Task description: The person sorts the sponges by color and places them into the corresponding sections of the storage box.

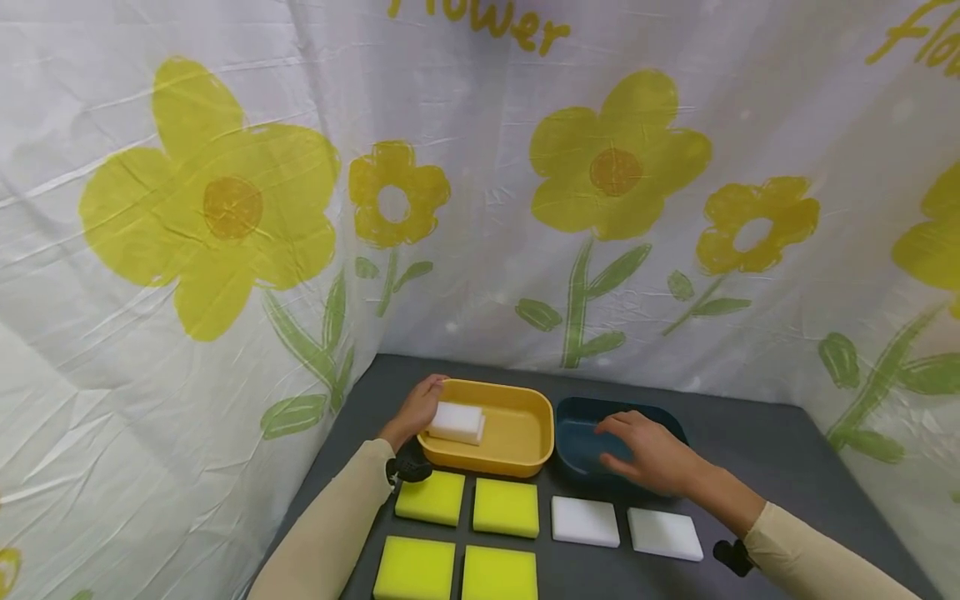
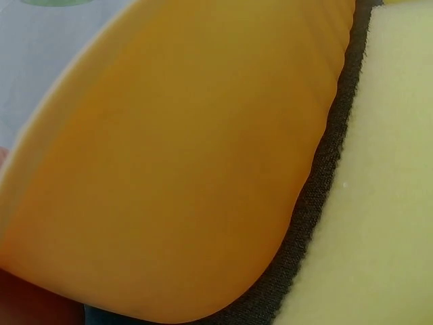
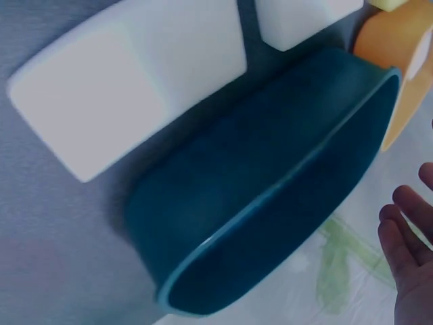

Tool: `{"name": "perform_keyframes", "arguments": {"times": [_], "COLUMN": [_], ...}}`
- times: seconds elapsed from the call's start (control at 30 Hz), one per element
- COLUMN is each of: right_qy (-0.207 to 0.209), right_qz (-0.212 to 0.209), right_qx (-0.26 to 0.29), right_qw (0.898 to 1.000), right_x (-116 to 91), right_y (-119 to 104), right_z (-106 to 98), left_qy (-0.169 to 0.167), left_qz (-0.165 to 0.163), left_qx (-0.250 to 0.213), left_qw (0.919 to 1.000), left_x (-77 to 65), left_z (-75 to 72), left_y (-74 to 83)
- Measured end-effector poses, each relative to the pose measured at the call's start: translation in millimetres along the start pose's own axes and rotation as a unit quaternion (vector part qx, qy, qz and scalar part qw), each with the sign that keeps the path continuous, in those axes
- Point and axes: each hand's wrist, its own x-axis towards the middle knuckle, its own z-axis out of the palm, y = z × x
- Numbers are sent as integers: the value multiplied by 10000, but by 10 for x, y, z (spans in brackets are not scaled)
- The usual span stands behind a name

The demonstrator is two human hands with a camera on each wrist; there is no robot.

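Note:
At the left end of the yellow plastic tub (image 1: pixel 517 425), my left hand (image 1: pixel 417 411) grips the rim. Inside that end lie white sponge blocks (image 1: pixel 455 422), seemingly stacked. The tub's side wall (image 2: pixel 183 156) fills most of the left wrist view, where little of the hand shows. My right hand (image 1: pixel 651 452) hovers over the dark blue tub (image 1: pixel 577 433), its fingers spread and loosely bent with nothing between them. In the right wrist view, fingers (image 3: pixel 406 223) show beyond the blue tub's rim.
Several yellow sponges (image 1: pixel 506 507) lie in rows in front of the yellow tub. Two white sponges (image 1: pixel 585 522) (image 1: pixel 664 534) lie in front of the blue tub. A flower-printed curtain (image 1: pixel 480 275) hangs behind and beside the dark grey table (image 1: pixel 757 467).

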Motion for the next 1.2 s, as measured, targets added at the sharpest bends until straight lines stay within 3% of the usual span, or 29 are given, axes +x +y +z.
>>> {"name": "perform_keyframes", "arguments": {"times": [0.23,0.67,0.9,1.2], "right_qy": [195,440,282,-133], "right_qz": [90,820,919,728], "right_qx": [-10,298,579,1017], "right_qw": [9998,9952,9937,9921], "right_x": [-229,-688,-892,-1052], "right_y": [48,129,136,184], "right_z": [-43,-90,-10,69], "left_qy": [-4,-3,-13,7], "left_qz": [-16,-46,-71,-99], "left_qx": [-8,51,36,50], "left_qw": [10000,10000,10000,9999], "left_x": [-7,11,4,10], "left_z": [18,-7,3,12], "left_y": [-6,5,2,5]}}
